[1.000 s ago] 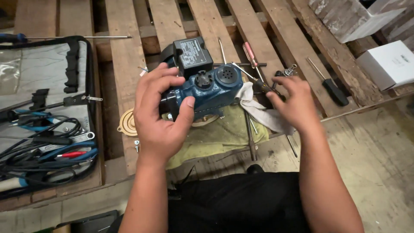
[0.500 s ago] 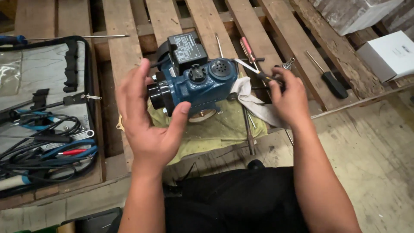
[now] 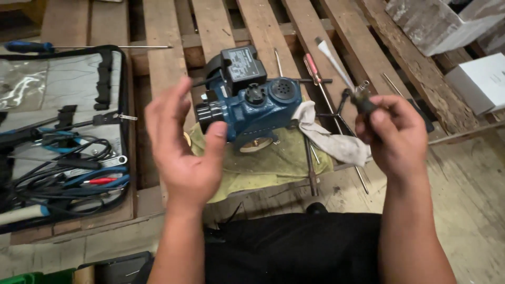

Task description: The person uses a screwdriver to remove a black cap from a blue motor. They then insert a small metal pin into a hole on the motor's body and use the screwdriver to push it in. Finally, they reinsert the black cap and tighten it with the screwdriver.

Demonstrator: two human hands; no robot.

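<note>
Resting on a yellow-green cloth (image 3: 273, 160) spread over a wooden pallet (image 3: 163, 63) is one blue pump body (image 3: 252, 110), with one black box-shaped unit (image 3: 239, 67) fixed to its far end. One white rag (image 3: 331, 139) lies just right of the pump. Counted around it are one red-handled screwdriver (image 3: 311, 67) beyond the pump's right end, one long thin rod (image 3: 310, 168) crossing the cloth's right edge, and one blue-handled screwdriver (image 3: 29, 46) far to the pump's left. One open tool case (image 3: 63, 137) sits left of the pump, its wires and pliers too tangled to count; its left side is cut off by the frame. One white box (image 3: 481, 81) lies well right of the pump.

The left hand (image 3: 181, 150) hides part of the pump's near left side. It is spread wide, palm toward the pump, the thumb touching or just off the blue housing; which, I cannot tell. The right hand (image 3: 394, 134), right of the pump and apart from it, is closed around a dark-handled tool (image 3: 360, 100) with a pale, blurred tip pointing up and away.
</note>
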